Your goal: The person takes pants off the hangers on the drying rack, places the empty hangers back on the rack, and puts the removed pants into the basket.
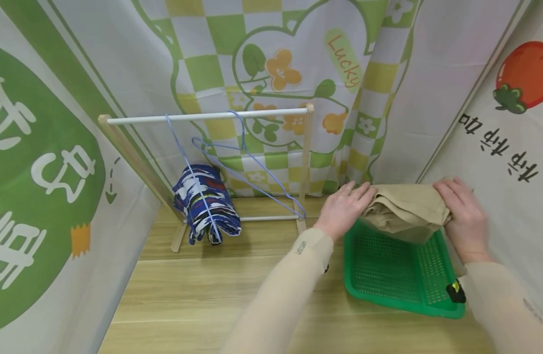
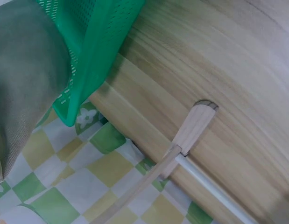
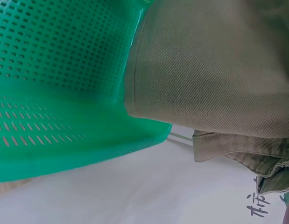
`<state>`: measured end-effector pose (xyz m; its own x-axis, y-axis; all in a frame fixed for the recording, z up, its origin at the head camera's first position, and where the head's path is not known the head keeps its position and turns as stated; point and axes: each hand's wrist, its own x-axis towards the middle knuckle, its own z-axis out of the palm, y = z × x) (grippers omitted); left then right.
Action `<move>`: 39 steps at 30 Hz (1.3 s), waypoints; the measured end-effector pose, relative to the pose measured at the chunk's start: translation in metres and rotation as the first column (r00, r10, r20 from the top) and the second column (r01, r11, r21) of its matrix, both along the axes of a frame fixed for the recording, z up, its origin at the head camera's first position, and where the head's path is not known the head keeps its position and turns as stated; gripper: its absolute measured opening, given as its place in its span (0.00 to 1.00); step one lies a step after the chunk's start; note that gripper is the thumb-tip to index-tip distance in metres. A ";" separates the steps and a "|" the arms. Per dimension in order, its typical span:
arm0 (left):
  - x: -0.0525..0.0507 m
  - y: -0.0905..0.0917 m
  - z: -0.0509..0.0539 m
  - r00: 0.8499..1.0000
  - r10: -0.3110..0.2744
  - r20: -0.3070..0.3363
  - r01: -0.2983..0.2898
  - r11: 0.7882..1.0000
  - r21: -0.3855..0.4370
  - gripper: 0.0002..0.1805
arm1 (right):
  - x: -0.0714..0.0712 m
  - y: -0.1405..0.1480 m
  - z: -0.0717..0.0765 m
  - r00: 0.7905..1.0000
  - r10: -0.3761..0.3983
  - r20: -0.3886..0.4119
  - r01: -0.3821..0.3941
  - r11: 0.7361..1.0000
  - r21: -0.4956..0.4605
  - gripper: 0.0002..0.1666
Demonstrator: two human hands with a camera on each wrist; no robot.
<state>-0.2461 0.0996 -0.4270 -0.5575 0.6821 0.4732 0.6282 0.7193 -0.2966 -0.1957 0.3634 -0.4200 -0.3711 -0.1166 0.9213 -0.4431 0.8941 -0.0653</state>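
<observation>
A folded khaki garment (image 1: 408, 206) is held up over the far side of a green plastic basket (image 1: 400, 307). My left hand (image 1: 344, 209) grips its left edge, and my right hand (image 1: 464, 219) grips its right edge; both thumbs are hidden. Close up, the left wrist view shows one side of the khaki cloth (image 2: 27, 74) beside the basket wall. Stitched edges and loose folds of the garment (image 3: 209, 70) appear in the right wrist view. The basket's visible floor has a perforated pattern.
Left of the basket stands a rack with a white top rail (image 1: 209, 116) and wooden posts. A blue patterned garment (image 1: 207, 201) hangs folded over one blue hanger; another blue hanger (image 1: 267, 172) hangs bare. Behind is a checked curtain (image 1: 209, 64). A dark clip (image 1: 455, 292) sits on the basket's rim.
</observation>
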 end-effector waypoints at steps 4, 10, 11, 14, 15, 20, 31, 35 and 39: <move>-0.001 0.004 -0.004 1.000 0.024 0.007 -0.024 1.000 -0.008 0.27 | -0.005 0.005 -0.001 1.000 0.015 0.017 -0.015 1.000 0.015 0.20; -0.001 0.010 -0.009 1.000 0.023 0.014 -0.024 1.000 0.012 0.27 | -0.010 0.014 -0.006 0.998 0.022 0.060 -0.024 0.999 0.038 0.23; -0.002 0.011 -0.010 1.000 0.022 0.009 -0.022 1.000 0.019 0.26 | -0.011 0.015 -0.006 0.998 0.020 0.067 -0.023 0.999 0.043 0.23; -0.004 0.013 -0.014 1.000 0.013 -0.016 -0.013 0.999 0.047 0.25 | -0.014 0.019 -0.008 0.996 0.013 0.083 -0.017 0.999 0.052 0.23; -0.005 0.014 -0.015 1.000 0.010 -0.029 -0.009 0.999 0.054 0.24 | -0.015 0.020 -0.009 0.996 0.012 0.090 -0.017 0.998 0.055 0.23; -0.011 0.018 -0.020 0.998 0.021 -0.059 -0.019 0.999 0.036 0.24 | -0.019 0.027 -0.011 0.992 0.004 0.129 -0.012 0.998 0.063 0.24; -0.007 0.025 -0.037 0.993 0.088 0.080 -0.081 0.993 -0.082 0.25 | -0.015 0.043 -0.035 0.966 0.067 0.251 -0.110 0.981 0.160 0.33; -0.003 0.024 -0.047 0.983 0.078 0.163 -0.060 0.992 -0.111 0.25 | -0.008 0.045 -0.051 0.948 0.118 0.297 -0.171 0.972 0.159 0.37; -0.001 0.020 -0.055 0.968 0.042 0.247 -0.014 0.994 -0.112 0.24 | -0.001 0.046 -0.062 0.935 0.165 0.315 -0.222 0.963 0.154 0.38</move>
